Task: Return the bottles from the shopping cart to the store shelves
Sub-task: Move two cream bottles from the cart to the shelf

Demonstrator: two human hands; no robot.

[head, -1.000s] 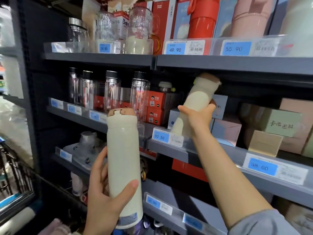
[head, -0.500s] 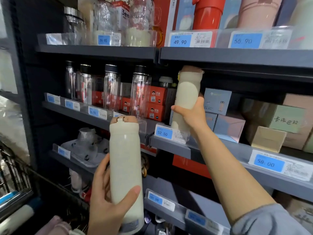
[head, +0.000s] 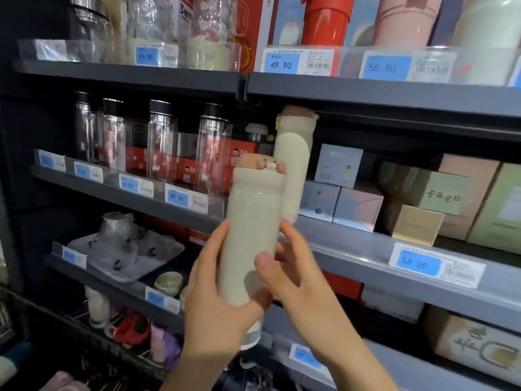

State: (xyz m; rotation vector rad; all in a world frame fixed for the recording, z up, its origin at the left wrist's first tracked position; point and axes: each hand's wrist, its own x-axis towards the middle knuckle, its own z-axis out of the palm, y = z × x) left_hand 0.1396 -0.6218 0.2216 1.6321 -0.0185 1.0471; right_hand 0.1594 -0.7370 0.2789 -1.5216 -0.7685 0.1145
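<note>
I hold a tall cream bottle with a pink cap (head: pixel 253 221) upright in front of the shelves. My left hand (head: pixel 217 300) grips its lower half from the left. My right hand (head: pixel 298 283) holds it from the right, thumb across the front and fingers behind. A second, matching cream bottle (head: pixel 293 153) stands alone on the middle shelf (head: pixel 352 249), just behind and to the right of the held one, its cap close under the shelf above. No hand touches it.
Clear glass bottles (head: pixel 162 142) line the middle shelf to the left. Pastel boxes (head: pixel 358 207) stand right of the shelved bottle. Red and pink flasks (head: pixel 324 21) fill the top shelf. A tray of cups (head: pixel 127 249) sits on the lower shelf.
My right hand let go of the bottle it stood on the middle shelf and came down onto the bottle in my left hand, which moved up and to the right.
</note>
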